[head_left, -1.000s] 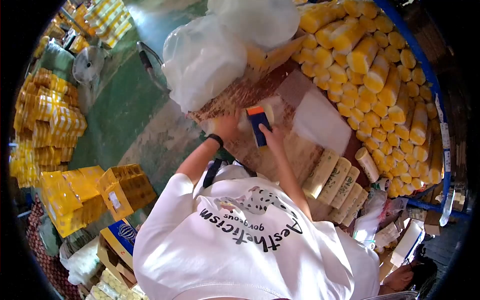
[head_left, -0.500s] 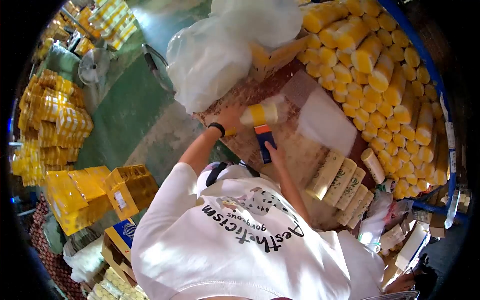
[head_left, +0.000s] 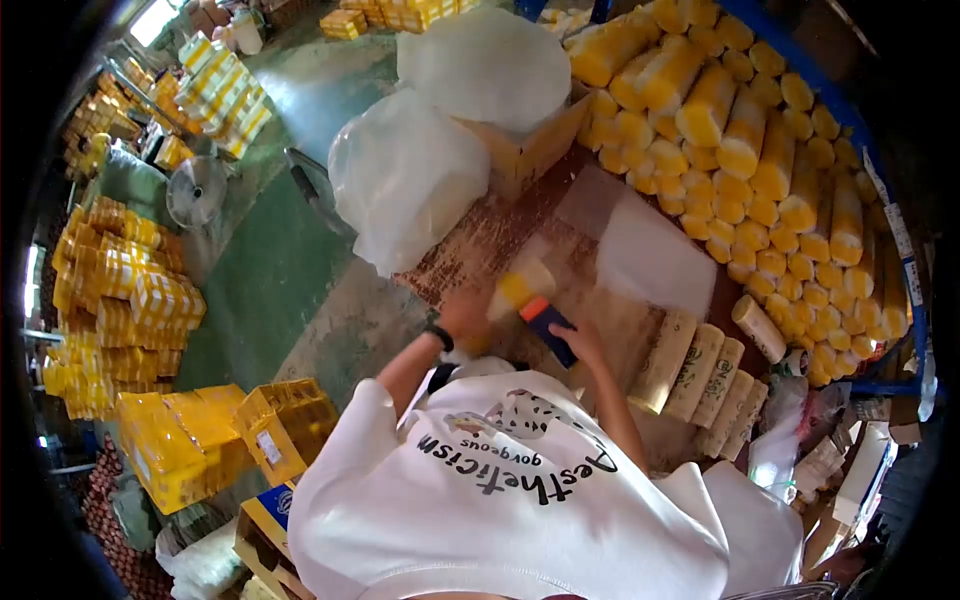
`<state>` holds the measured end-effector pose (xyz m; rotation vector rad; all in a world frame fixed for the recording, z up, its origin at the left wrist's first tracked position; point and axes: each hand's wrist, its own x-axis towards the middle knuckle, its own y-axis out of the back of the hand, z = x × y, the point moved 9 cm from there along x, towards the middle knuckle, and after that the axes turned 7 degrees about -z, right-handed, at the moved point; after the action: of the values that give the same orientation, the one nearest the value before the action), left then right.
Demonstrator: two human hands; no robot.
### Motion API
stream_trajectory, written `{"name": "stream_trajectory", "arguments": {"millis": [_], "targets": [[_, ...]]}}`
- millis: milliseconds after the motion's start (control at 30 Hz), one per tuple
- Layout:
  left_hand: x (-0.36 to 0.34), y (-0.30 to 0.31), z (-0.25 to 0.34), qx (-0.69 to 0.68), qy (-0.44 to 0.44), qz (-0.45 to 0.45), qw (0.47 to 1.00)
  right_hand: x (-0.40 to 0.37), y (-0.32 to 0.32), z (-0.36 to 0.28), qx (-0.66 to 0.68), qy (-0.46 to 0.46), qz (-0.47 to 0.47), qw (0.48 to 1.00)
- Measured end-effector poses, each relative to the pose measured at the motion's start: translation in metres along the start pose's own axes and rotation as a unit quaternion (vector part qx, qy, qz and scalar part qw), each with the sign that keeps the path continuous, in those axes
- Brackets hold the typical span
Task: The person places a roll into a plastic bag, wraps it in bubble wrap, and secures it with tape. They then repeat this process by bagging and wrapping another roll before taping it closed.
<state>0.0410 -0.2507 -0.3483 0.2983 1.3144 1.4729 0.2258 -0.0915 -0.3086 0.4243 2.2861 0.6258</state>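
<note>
My left hand (head_left: 463, 316), with a black band on its wrist, grips a yellow roll (head_left: 520, 285) in clear wrap just above the worn wooden worktable (head_left: 480, 240). My right hand (head_left: 585, 345) holds a blue and orange handheld tool (head_left: 548, 325) right under the roll's end, touching or nearly touching it. A sheet of clear film (head_left: 650, 255) lies on the table to the right of both hands. My white printed T-shirt fills the lower view and hides my forearms' near parts.
A big heap of yellow rolls (head_left: 760, 160) fills the right side inside a blue frame. Several wrapped beige rolls (head_left: 705, 375) lie beside my right arm. White plastic bags (head_left: 405, 175) sit in a box at the table's far left. Yellow cartons (head_left: 180, 450) and stacks (head_left: 120, 290) stand on the green floor.
Both hands have come back toward my body with the roll and the tool. The roll is now tilted, and the tool sits under its end. The view has shifted.
</note>
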Motion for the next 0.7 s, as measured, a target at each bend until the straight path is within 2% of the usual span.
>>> {"name": "stream_trajectory", "arguments": {"millis": [67, 167, 267, 300, 367, 400, 467, 500, 567, 700], "targets": [[-0.034, 0.026, 0.025, -0.056, 0.012, -0.026, 0.998, 0.004, -0.003, 0.005, 0.0, -0.001, -0.013, 1.0], [-0.046, 0.048, 0.03, 0.065, -0.026, 0.142, 0.987, 0.021, -0.014, 0.001, 0.014, 0.008, -0.014, 1.0], [-0.041, 0.041, 0.027, 0.097, 0.002, 0.166, 0.981, 0.044, -0.029, -0.037, 0.11, 0.067, -0.039, 0.991], [-0.035, 0.036, 0.021, 0.128, 0.039, 0.202, 0.97, 0.05, -0.033, -0.054, 0.155, 0.095, -0.05, 0.982], [-0.021, 0.026, 0.009, 0.19, 0.111, 0.272, 0.937, 0.053, -0.026, -0.082, 0.095, 0.079, -0.017, 0.992], [-0.017, 0.025, 0.004, 0.183, 0.107, 0.222, 0.952, 0.052, -0.023, -0.087, 0.066, 0.068, 0.0, 0.996], [-0.018, 0.034, 0.004, 0.168, 0.086, 0.209, 0.959, 0.046, -0.024, -0.084, 0.118, 0.092, 0.013, 0.989], [-0.021, 0.033, 0.006, 0.156, 0.076, 0.198, 0.965, 0.037, -0.028, -0.075, 0.143, 0.099, 0.016, 0.985], [-0.021, 0.039, 0.003, 0.104, 0.078, 0.17, 0.977, 0.03, -0.045, -0.014, 0.101, 0.115, 0.05, 0.987], [-0.018, 0.046, 0.002, 0.052, 0.081, 0.141, 0.985, -0.015, -0.041, 0.007, 0.093, 0.088, 0.051, 0.99]]}}
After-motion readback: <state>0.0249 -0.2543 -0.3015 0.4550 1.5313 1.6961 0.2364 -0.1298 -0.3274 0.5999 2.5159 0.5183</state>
